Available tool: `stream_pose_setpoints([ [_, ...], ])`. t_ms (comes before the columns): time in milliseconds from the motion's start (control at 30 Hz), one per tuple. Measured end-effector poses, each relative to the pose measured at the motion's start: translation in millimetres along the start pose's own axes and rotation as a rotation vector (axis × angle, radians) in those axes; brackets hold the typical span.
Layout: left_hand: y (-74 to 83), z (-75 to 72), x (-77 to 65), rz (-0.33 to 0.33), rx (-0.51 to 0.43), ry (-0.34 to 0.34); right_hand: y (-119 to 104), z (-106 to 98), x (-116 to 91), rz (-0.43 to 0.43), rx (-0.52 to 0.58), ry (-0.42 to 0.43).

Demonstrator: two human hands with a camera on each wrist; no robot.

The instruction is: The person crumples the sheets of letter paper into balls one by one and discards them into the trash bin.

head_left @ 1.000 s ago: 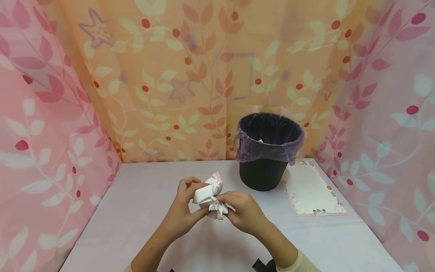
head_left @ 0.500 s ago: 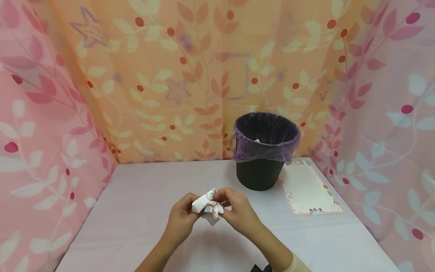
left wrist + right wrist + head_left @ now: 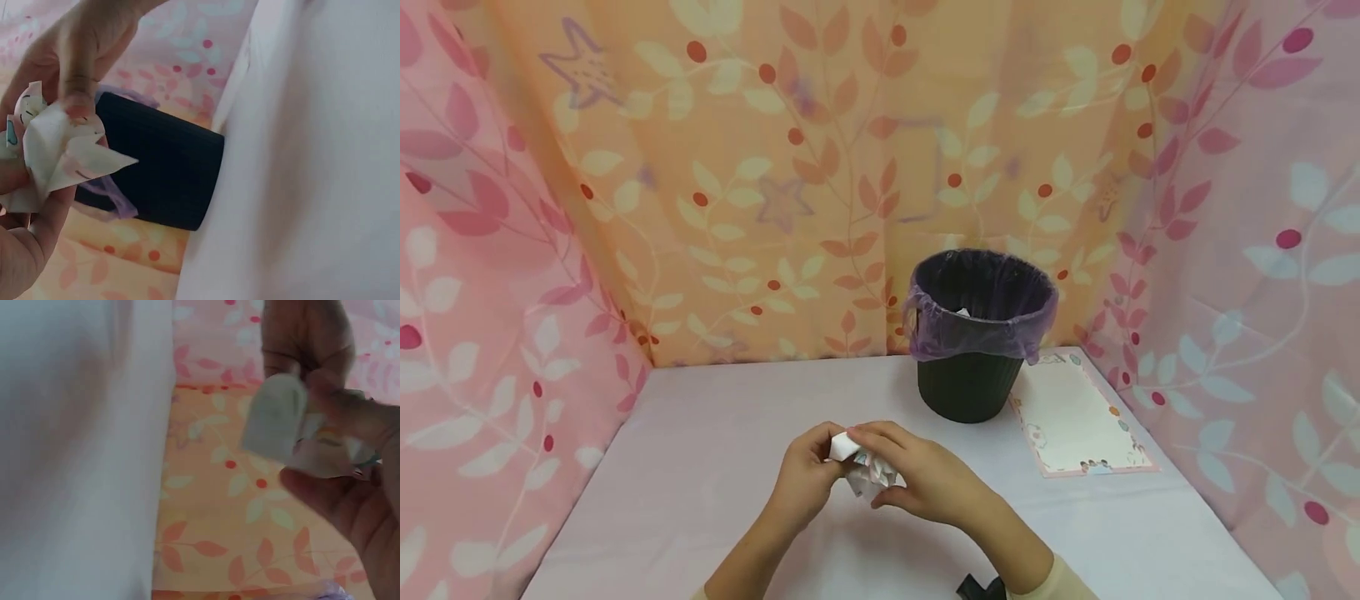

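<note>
A crumpled sheet of white paper [image 3: 872, 479] with pink and coloured printed edges is between both hands, above the table. My left hand [image 3: 805, 477] grips its left side, thumb and fingers bent round it. From the right, my right hand [image 3: 928, 477] holds it, the fingers over its top and the thumb low at its near side. Folded corners of the paper [image 3: 59, 147] stick out between the hands in the left wrist view. A flat white flap of the paper [image 3: 275, 419] shows, blurred, in the right wrist view.
Behind the hands stands a black bin [image 3: 966, 387] with a purple liner [image 3: 981, 337]; a bit of white shows inside. A flat sheet with a decorated border [image 3: 1082, 417] lies right of it. Something black [image 3: 979, 587] is near the right forearm. Patterned curtains enclose the table [image 3: 715, 433].
The paper is bunched smaller and sits a little lower. My right hand has shifted its fingers up and over the paper's top. The head view has turned slightly.
</note>
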State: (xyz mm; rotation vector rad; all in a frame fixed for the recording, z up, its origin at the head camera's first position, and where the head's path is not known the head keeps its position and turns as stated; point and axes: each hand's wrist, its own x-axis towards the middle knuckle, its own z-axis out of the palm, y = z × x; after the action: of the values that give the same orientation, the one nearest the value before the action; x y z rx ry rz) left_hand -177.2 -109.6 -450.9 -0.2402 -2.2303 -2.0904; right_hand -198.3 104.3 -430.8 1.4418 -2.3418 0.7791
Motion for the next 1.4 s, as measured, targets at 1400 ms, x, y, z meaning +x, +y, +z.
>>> stream_pose_setpoints([
  [1400, 32.4, -4.3, -18.9, 0.093, -0.104, 0.012, -14, 4, 8, 0.022, 0.022, 0.396],
])
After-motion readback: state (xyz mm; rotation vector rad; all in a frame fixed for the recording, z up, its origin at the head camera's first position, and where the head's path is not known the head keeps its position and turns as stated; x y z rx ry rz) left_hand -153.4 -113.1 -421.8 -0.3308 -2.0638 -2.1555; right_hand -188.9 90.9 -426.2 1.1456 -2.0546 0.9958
